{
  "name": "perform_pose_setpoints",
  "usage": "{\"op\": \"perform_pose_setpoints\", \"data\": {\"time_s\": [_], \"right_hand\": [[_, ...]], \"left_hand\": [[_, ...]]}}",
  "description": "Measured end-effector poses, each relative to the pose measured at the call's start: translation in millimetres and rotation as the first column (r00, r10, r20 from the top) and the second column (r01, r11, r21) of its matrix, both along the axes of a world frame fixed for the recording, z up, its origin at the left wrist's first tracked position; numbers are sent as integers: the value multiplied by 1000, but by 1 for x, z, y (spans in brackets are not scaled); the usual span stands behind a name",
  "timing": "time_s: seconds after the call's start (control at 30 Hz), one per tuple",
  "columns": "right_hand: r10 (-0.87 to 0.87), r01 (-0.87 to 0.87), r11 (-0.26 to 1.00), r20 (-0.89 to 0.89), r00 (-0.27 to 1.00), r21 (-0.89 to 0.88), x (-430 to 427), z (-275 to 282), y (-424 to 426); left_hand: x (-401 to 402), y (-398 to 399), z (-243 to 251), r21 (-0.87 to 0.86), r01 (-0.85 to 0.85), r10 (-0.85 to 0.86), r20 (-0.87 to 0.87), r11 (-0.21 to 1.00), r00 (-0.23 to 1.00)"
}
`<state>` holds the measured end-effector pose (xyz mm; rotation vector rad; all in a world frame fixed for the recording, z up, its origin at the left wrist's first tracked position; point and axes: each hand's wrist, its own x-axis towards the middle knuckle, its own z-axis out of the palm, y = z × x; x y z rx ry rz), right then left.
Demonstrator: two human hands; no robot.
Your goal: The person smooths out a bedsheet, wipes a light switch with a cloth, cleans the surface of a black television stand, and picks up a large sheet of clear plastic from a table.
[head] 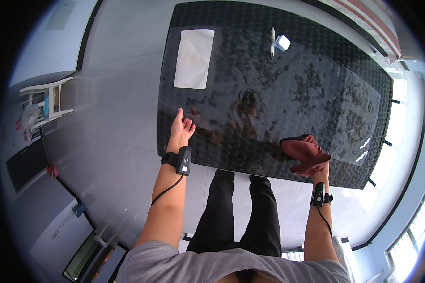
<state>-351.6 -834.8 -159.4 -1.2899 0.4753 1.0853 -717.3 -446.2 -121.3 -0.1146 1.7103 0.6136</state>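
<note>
A dark red cloth (pixel 304 152) hangs bunched from my right hand (pixel 321 172) over the front right part of the black table (pixel 233 155). The cloth covers most of that hand's fingers. My left hand (pixel 182 128) is raised at the table's left edge, palm turned inward, fingers loosely curled and apart, with nothing in it. Beyond it lies a white sheet of paper (pixel 194 59) at the back left of the table. A pen (pixel 272 43) and a small white-topped object (pixel 283 42) lie side by side near the far edge.
A clear sheet (pixel 361 102) covers much of the tabletop and shows reflections. On the floor at the left stands a white chair-like frame (pixel 51 100) with a fan (pixel 30 115) by it. A bed or cushioned seat (pixel 372 21) borders the far right.
</note>
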Motion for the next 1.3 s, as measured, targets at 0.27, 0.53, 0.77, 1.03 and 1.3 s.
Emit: {"op": "perform_pose_setpoints", "data": {"time_s": [0.27,0.53,0.77,1.03,1.3], "right_hand": [[-17,17,1000,6,1000,22,8,3,12],[-33,33,999,-11,999,39,2,7,17],[-50,52,997,-33,998,54,4,7,22],[-99,104,991,-57,993,87,13,12,26],[-222,225,970,-48,974,87,37,51,31]], "left_hand": [[-18,-10,3,245,63,-76,43,967,996],[-4,-7,60,378,14,-55,98,926,994],[7,0,77,463,-42,-56,195,886,979],[16,6,100,524,-19,-57,128,851,990],[31,9,122,623,182,-201,-41,760,979]]}}
